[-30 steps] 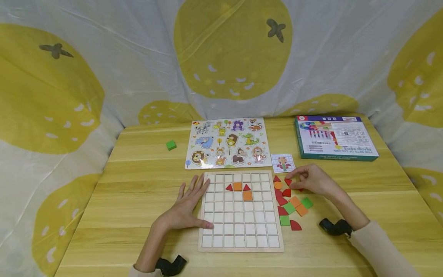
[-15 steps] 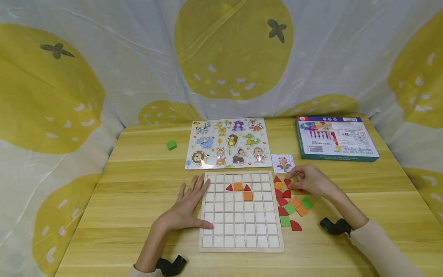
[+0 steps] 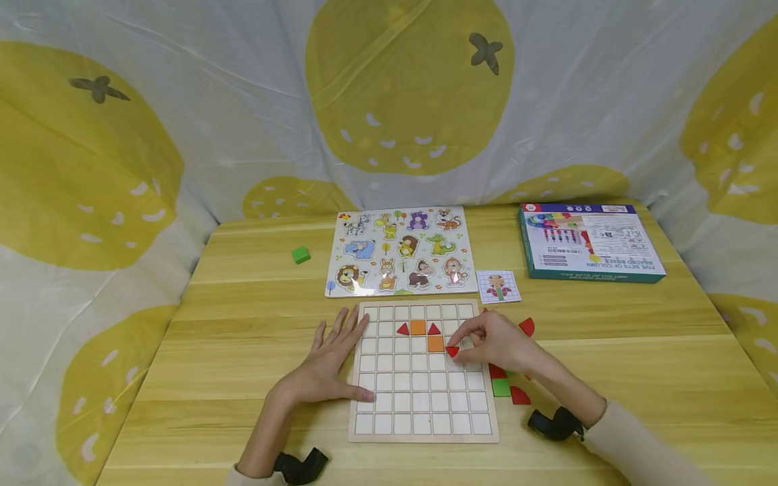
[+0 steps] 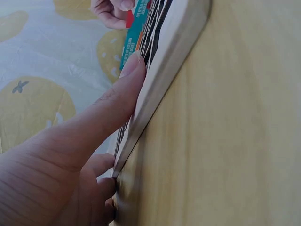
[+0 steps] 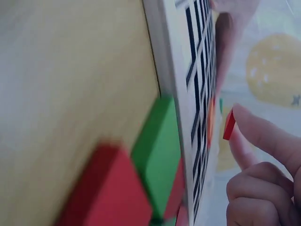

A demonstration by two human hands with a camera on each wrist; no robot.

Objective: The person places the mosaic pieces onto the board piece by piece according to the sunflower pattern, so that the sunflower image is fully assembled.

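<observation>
A wooden grid board (image 3: 421, 433) lies flat on the table, with two orange square tiles (image 3: 435, 344) and two red triangle tiles (image 3: 403, 329) in its upper rows. My left hand (image 3: 328, 370) rests along its left edge with fingers spread; in the left wrist view the thumb (image 4: 124, 82) lies over the rim. Above the right part of the grid, my right hand (image 3: 504, 341) pinches a small red tile (image 3: 452, 351) between thumb and forefinger, just right of the lower orange square. The right wrist view shows this red tile (image 5: 229, 125) held edge-on, above the board's surface.
Loose red, green and orange tiles lie right of the board, partly under my right arm, including a green square (image 3: 501, 387) and a red quarter circle (image 3: 519, 395). Behind are a pattern card (image 3: 498, 286), an animal puzzle (image 3: 398, 251), a box (image 3: 592, 241) and a green block (image 3: 300, 255).
My right hand has carried the red tile from the loose pieces leftward, over the board. My left hand has stayed in place.
</observation>
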